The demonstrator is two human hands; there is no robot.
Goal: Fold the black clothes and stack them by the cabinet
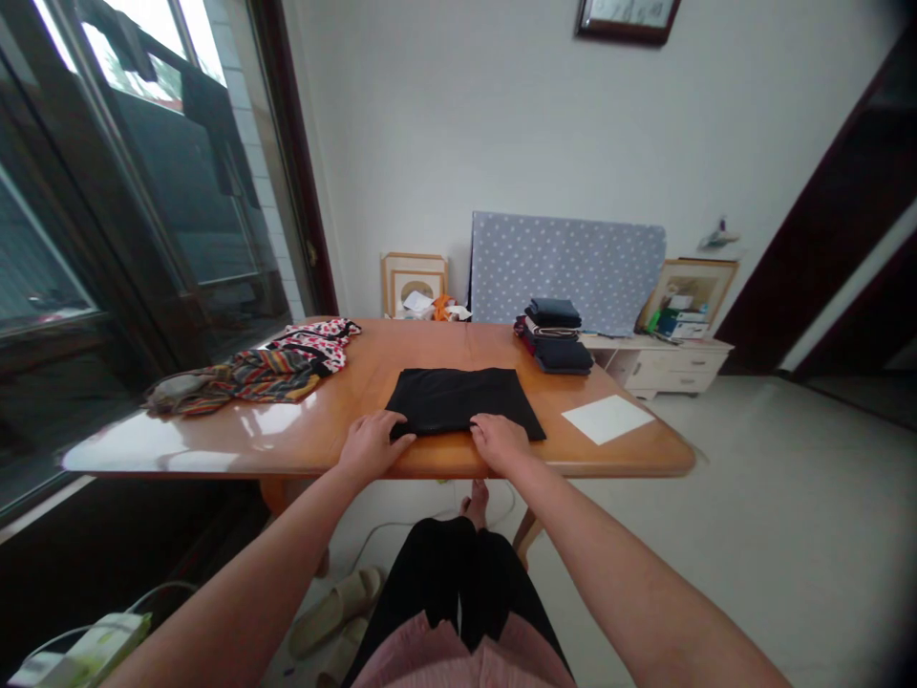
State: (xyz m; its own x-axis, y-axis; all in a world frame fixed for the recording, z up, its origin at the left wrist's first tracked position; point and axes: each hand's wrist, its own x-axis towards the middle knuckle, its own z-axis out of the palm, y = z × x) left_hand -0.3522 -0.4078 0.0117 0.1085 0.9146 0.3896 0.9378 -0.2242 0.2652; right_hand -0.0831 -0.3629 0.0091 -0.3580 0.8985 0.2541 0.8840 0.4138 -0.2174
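A folded black garment lies flat on the wooden table, close to the near edge. It forms a rough rectangle, and its exact kind cannot be made out. At its near left corner, my left hand has thumb and fingers closed on the hem. My right hand pinches the same near edge, right of the middle, with the fingers curled over the cloth. Both wrists rest about at the table's edge. The garment's right near corner sticks out beyond my right hand.
On the wooden table, rumpled patterned clothes lie at left. A stack of folded clothes stands at back right, with a white sheet nearer me. A white cabinet is behind. Slippers lie on the floor below.
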